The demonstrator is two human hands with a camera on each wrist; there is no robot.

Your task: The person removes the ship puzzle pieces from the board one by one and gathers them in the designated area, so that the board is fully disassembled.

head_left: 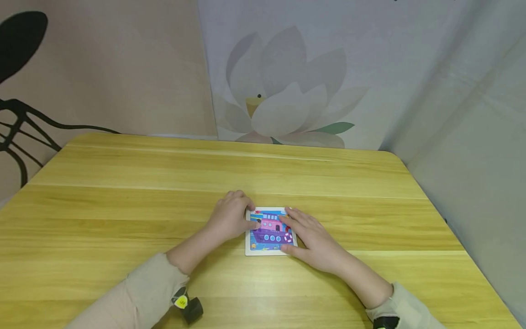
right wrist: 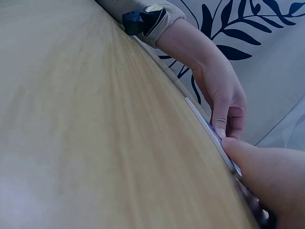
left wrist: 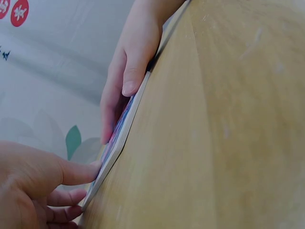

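A flat, white-rimmed picture board lies on the table between my two hands, printed with a pink and purple ship on blue. Whether the picture is made of separate pieces is too small to tell. My left hand grips the board's left edge, its thumb on top of the picture and its other fingers curled at the side. In the left wrist view, the left hand pinches one corner. My right hand rests over the board's right side with fingers spread and fairly straight, fingertips and thumb touching the picture. It covers the right edge.
The wooden table stretches around the board on every side. A black chair stands beyond the table's left edge. A curtain with a printed flower hangs behind the table, and another curtain hangs at the right.
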